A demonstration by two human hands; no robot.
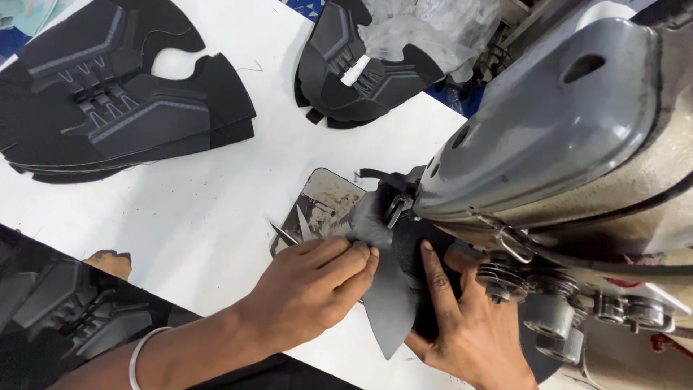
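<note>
Under the machine head: black shoe upper piece [386, 289] lies on the white table [216, 209], fed beneath the sewing machine [563, 144].
Left hand [310, 289]: fingertips [364, 253] together, pinching the piece's edge.
Right hand [469, 328]: fingers spread, pressing it flat.
Nearby: small scissors [289, 232] beside the left fingers.

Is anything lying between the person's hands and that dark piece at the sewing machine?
Nothing visible. Both the left hand and the right hand already rest on the dark shoe piece, which runs under the sewing machine head. Small scissors poke out just beyond the left fingers.
</note>
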